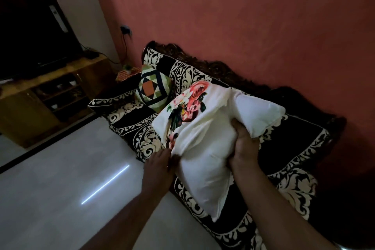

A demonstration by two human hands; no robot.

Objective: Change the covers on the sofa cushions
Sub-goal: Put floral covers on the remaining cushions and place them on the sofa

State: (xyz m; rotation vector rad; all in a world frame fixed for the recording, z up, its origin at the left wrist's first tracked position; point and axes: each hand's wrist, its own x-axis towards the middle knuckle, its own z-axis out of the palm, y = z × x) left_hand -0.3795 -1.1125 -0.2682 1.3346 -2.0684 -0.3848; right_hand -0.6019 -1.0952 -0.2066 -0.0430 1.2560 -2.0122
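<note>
A plain white cushion (pixel 205 170) sits over the sofa seat, partly inside a white cover printed with pink flowers (pixel 189 105). My left hand (pixel 159 166) grips the bunched edge of the floral cover at the cushion's left side. My right hand (pixel 243 144) squeezes the bare cushion from the right, fingers dug into its middle. The cover wraps the far, upper half; the near half of the cushion is bare. A second cushion in a green, orange and black geometric cover (pixel 153 88) leans against the sofa back at the far end.
The sofa (pixel 288 148) wears a black throw with cream scroll patterns and stands against a red wall. A pale glossy floor (pixel 60 178) lies to the left. A wooden TV cabinet (pixel 40 95) with a dark screen stands at the far left.
</note>
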